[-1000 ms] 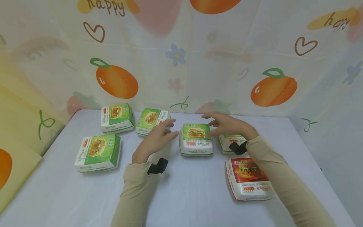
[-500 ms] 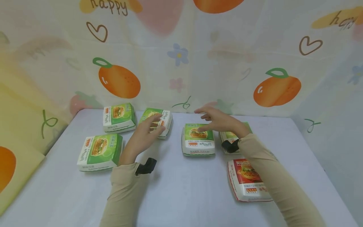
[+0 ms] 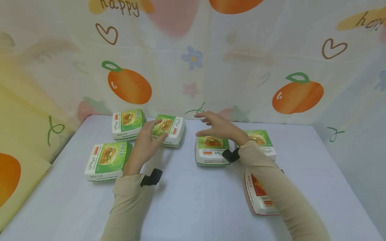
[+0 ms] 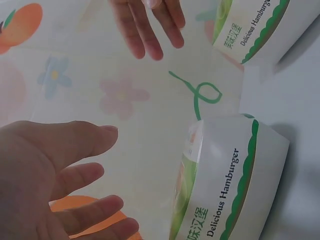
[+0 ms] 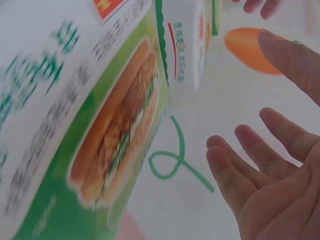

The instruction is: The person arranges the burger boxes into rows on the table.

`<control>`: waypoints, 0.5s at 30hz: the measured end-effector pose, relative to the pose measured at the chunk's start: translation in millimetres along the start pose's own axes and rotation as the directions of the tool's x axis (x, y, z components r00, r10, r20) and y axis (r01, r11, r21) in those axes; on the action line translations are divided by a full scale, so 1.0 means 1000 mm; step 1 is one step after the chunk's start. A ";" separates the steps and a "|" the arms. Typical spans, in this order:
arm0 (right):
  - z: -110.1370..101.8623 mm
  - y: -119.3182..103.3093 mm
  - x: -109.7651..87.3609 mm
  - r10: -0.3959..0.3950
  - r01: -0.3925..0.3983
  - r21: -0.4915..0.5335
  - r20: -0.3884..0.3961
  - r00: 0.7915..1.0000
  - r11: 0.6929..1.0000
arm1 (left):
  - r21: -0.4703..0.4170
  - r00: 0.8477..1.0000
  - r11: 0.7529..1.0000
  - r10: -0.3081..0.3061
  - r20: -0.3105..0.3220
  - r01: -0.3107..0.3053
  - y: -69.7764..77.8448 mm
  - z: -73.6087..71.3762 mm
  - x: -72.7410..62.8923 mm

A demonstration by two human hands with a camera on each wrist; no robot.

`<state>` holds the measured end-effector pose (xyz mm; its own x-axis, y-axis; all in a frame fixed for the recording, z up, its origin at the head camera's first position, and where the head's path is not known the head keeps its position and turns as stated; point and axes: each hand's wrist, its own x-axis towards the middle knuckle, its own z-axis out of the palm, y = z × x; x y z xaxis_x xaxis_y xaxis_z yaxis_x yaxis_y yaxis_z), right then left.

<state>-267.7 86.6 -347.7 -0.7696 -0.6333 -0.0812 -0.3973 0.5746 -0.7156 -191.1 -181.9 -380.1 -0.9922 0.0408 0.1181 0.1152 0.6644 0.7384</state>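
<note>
My left hand (image 3: 143, 147) hovers with spread, relaxed fingers, its fingertips overlapping the near-left edge of a green and white hamburger box (image 3: 174, 134) in the head view. Nothing is in its grasp; the left wrist view shows the bare palm and loose fingers beside a hamburger box (image 4: 230, 185). My right hand (image 3: 219, 127) is raised over another green and white hamburger box (image 3: 212, 155), hiding its back edge. Its fingers are loosely bent and hold nothing. In the right wrist view that hand (image 5: 280, 180) is apart from the nearby hamburger box (image 5: 120, 125).
Two more green boxes lie at left, one at the back (image 3: 128, 124) and one in front (image 3: 110, 159). At right, a green box (image 3: 261, 142) and a red hamburger box (image 3: 256, 187) are partly covered by the right sleeve (image 3: 280, 190). A patterned cloth (image 3: 169, 83) hangs behind the white table (image 3: 193, 207).
Both hands have moved left in the head view, the right one crossing above the middle box. The left hand uncovers more of the second back box. The boxes stay in place.
</note>
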 end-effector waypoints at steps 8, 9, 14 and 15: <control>0.009 -0.008 0.014 0.031 -0.032 0.010 0.030 0.999 0.999 | -0.010 0.999 0.999 -0.051 0.005 0.051 -0.007 -0.001 0.003; 0.010 -0.009 0.016 0.031 -0.031 0.012 0.035 0.999 0.999 | -0.009 0.999 0.999 -0.052 0.003 0.052 -0.008 -0.001 0.004; 0.015 -0.012 0.026 0.039 -0.041 0.027 0.064 0.997 0.999 | 0.003 0.998 0.998 -0.062 -0.012 0.062 -0.013 -0.001 0.004; 0.016 -0.013 0.028 0.043 -0.045 0.028 0.069 0.997 0.999 | 0.006 0.998 0.998 -0.065 -0.015 0.066 -0.014 -0.001 0.005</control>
<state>-276.0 53.4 -352.1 -0.7496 -0.6423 -0.1598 -0.3481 0.5880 -0.7301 -197.3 -192.0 -389.5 -0.9967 -0.0140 0.0795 0.0496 0.6698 0.7409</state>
